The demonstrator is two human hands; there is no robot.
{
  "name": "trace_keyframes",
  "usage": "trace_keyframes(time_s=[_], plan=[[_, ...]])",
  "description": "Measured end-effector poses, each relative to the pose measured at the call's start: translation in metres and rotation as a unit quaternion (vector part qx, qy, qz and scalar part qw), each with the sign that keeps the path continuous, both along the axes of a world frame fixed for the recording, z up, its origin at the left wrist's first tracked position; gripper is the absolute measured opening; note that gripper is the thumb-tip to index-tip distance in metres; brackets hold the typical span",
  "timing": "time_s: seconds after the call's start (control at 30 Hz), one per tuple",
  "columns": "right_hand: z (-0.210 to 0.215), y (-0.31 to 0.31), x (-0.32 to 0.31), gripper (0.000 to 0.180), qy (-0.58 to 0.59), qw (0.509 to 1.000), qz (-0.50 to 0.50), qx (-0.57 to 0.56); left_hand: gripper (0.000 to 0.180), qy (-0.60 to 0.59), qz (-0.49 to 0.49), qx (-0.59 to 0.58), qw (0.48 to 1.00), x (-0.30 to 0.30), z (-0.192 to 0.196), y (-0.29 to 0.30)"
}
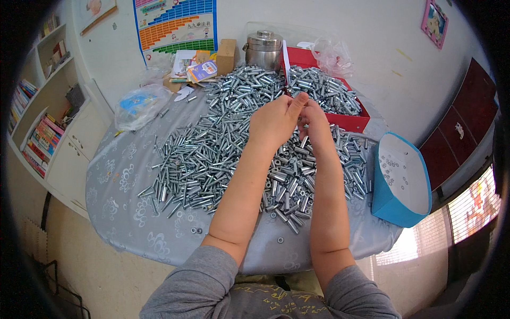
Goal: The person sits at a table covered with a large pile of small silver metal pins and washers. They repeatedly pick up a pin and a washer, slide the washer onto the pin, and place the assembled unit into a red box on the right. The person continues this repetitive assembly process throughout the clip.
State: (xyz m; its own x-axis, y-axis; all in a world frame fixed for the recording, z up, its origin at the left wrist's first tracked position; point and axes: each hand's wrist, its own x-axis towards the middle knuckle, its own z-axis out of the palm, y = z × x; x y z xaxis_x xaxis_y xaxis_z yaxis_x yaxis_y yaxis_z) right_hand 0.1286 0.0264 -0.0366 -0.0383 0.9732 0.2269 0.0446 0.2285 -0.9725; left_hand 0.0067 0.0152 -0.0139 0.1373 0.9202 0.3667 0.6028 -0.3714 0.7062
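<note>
My left hand (272, 121) and my right hand (315, 123) meet over the far part of a big heap of shiny metal bolts (212, 149), just in front of a red box. Both hands are closed, with thumbs and fingers pressed together at the tips. Whatever they pinch is hidden behind the fingers. Under my forearms lie short metal sleeves (287, 201), looser toward the near side. More finished-looking bolt pieces (321, 87) fill the red box (348, 122), right behind my hands.
A blue fabric bin (398, 207) with small rings inside stands at the table's right edge. Behind the heap are a steel pot (263, 50), a cardboard box (227, 53) and booklets (202, 70). A plastic bag (141, 106) lies left. Loose nuts (196, 231) dot the grey tablecloth (122, 212).
</note>
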Motion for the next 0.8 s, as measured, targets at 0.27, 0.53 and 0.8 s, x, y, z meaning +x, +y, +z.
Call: trace_keyframes(time_s=[0.27, 0.53, 0.8], plan=[[-0.006, 0.005, -0.002, 0.034, 0.026, 0.999, -0.029, 0.012, 0.073, -0.012, -0.008, 0.016, 1.000, 0.002, -0.006, 0.007], [-0.005, 0.006, -0.003, 0.028, -0.033, 0.997, -0.066, 0.037, 0.074, -0.028, 0.018, 0.034, 0.999, 0.003, -0.005, 0.003], [0.007, -0.004, 0.003, 0.022, 0.016, 1.000, 0.002, -0.020, 0.075, -0.007, 0.023, 0.009, 1.000, 0.000, -0.001, 0.002]])
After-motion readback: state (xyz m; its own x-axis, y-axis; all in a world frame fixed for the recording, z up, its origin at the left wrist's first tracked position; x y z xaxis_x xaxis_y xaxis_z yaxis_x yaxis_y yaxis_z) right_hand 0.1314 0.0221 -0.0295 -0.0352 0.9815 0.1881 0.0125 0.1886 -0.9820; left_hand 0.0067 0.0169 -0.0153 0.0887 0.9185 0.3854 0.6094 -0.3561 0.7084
